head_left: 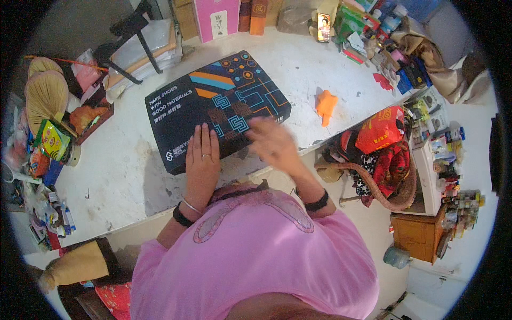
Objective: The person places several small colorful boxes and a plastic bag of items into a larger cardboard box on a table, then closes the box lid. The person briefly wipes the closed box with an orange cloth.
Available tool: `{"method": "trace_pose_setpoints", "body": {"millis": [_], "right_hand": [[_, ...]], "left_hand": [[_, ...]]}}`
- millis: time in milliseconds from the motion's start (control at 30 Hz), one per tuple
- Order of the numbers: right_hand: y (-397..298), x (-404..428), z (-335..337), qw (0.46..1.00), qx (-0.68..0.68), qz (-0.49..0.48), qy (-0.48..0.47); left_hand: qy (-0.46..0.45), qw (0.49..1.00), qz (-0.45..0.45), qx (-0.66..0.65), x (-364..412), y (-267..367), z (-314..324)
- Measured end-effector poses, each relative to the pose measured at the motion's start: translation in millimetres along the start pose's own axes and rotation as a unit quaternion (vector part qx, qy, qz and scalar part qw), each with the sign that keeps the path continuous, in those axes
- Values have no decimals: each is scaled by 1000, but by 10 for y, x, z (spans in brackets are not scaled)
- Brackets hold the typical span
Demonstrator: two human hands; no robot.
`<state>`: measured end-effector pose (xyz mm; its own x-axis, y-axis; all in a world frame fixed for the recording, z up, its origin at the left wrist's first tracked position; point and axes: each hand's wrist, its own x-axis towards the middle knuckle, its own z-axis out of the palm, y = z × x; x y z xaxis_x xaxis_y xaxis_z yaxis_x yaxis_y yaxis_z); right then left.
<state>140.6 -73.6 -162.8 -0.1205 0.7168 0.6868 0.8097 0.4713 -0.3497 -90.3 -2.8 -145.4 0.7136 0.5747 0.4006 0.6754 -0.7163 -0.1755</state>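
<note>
A shut black cardboard shoe box [208, 102] with orange, blue and white print lies at an angle on the white table. My left hand [203, 154] rests flat on its lid near the front edge, fingers extended, a ring on one of them. Over the box's front right part is my right hand [276, 144], blurred by motion, its fingers spread and nothing visible in them. Whether those fingertips touch the lid I cannot tell. An orange star-shaped object [327, 105] with a short handle lies to the right of the box.
A lit phone [323, 28] stands at the back of the white table [108, 176]. Packets and bottles crowd the right back corner. On the left are a stack of papers [140, 44], a black stand [140, 36] and woven fans [46, 96]. A red bag [380, 130] sits beyond the right edge.
</note>
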Motion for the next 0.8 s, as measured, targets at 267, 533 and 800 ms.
{"method": "trace_pose_setpoints", "body": {"millis": [267,533,800], "right_hand": [[1658,-692,-677,868,-326,368,-61],[481,224,-285,958,-13,225,176],[-652,984,456,951,-186,226,-95]], "left_hand": [[10,1000,13,-14,19,-27,-30],[31,984,21,-173,23,-175,-218],[-32,983,63,-170,-430,-811,-413]]}}
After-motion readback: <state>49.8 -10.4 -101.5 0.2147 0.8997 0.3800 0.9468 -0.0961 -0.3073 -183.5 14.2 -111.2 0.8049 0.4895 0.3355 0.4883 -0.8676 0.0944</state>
